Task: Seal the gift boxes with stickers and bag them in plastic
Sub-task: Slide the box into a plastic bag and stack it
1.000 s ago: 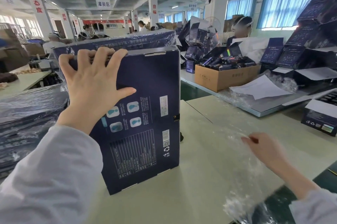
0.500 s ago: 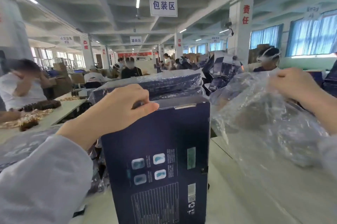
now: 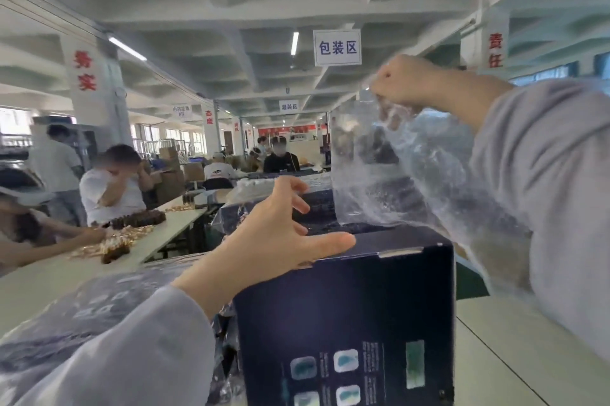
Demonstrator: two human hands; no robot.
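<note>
Progress: one dark blue box (image 3: 346, 323) stands upright on its edge on the tabletop (image 3: 515, 359), near centre, not yet bagged. A pale strip (image 3: 401, 253) sits on its top right edge. It may be the sticker seal, but I cannot tell. Bagged boxes (image 3: 82, 316) lie stacked at the near left, so earlier units look finished. Still to do for this box, as I judge it: open the bag's mouth, draw it down over the box, then set the box with the rest.

Right hand (image 3: 406, 85): raised high at the right, fingers (image 3: 391, 105) pinching the top edge of the clear bag (image 3: 379, 167). The bag hangs down to just above the box's far top edge, with its lower right part draping over the right sleeve.

Left hand (image 3: 277, 240): over the box's top left corner, fingers spread and loosely curved, holding nothing. The thumb lies along the near top edge, though whether it presses there is unclear. It appears to be reaching for the bag's lower edge.

Change: half a second ago the left hand was clasped over the box top; it has now let go. The right hand was lower and further right; it has lifted the bag higher and brought it in over the box. A second ago that hand was down at the tabletop with the bag lying flat.

Far left: other workers seated at a long tabletop.
</note>
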